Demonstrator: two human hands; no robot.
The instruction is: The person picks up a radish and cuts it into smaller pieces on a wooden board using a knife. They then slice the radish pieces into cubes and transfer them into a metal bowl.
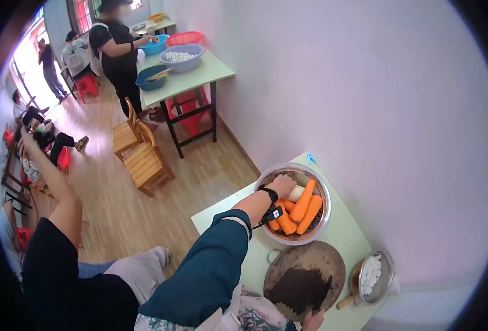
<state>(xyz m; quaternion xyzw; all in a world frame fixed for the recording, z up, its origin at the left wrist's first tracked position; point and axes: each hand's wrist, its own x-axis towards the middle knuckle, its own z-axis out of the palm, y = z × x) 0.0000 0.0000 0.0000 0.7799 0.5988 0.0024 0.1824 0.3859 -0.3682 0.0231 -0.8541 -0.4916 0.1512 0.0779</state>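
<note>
My left hand (282,186), in a teal sleeve with a black wristband, reaches into a mesh basket (262,179) set in a clear-rimmed basin. Its fingers close around the end of a pale, white radish (296,193). Several orange carrots (306,204) lie beside it. At the lower edge, my right hand (313,320) is closed at the near side of a round wooden chopping board (332,259). A thin dark knife (328,287), seen nearly edge-on, runs from that hand over the board. A broad dark patch covers the board's middle.
A steel bowl (386,284) of white pieces stands right of the board, a wooden handle (345,302) beside it. A blue clip (310,158) lies at the table's far corner. Close on my left, another person's arm (62,193) is raised. Wooden chairs (145,163) and a second table (219,69) stand beyond.
</note>
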